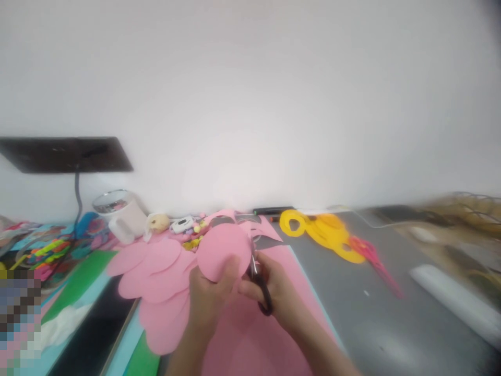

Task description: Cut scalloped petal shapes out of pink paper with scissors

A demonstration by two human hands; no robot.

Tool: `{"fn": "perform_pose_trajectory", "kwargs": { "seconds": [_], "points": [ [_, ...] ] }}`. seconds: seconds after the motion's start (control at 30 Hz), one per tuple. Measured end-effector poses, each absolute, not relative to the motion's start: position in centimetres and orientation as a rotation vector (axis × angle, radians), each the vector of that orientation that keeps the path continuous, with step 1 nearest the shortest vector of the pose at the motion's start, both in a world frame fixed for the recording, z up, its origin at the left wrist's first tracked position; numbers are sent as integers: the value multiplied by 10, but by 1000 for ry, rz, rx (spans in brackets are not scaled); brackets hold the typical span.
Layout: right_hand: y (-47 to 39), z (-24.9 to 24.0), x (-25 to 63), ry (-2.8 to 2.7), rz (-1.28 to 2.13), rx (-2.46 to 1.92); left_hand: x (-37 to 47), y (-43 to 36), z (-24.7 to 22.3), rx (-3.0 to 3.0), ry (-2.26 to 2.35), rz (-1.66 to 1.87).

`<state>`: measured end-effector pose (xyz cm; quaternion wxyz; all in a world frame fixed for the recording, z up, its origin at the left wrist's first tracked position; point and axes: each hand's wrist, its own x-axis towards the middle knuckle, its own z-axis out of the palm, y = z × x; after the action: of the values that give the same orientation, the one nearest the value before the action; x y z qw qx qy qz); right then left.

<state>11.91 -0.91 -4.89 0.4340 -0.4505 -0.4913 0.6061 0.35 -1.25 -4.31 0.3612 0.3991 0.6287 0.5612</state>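
Note:
My left hand [209, 295] pinches the lower edge of a round pink paper disc [223, 250], its thumb lying on the front. In my right hand [272, 287] are scissors with dark handles [263, 290]; their blades point up along the disc's right edge. How far the blades are apart is blurred. Overlapping pink paper circles [164, 282] lie left of my hands. Beneath my hands is a large pink sheet [254, 339], and pink scraps with curved cutouts [268, 227] lie just behind the disc.
Yellow paper rings [324, 230] and pink scissors [378, 261] lie at the right on the grey table [376, 324]. A white mug [125, 216] and small trinkets stand near the wall. At far right is a white roll [454, 300]. A black tablet-like panel [94, 329] lies left.

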Motion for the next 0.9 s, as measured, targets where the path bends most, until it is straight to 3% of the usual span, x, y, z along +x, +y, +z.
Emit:
{"fn": "perform_pose_trajectory", "kwargs": {
  "seconds": [0.9],
  "points": [
    [-9, -45, 116, -1164, 1534, -1202, -6, -8, -56, 1142, 1543, 1429]
  ]
}}
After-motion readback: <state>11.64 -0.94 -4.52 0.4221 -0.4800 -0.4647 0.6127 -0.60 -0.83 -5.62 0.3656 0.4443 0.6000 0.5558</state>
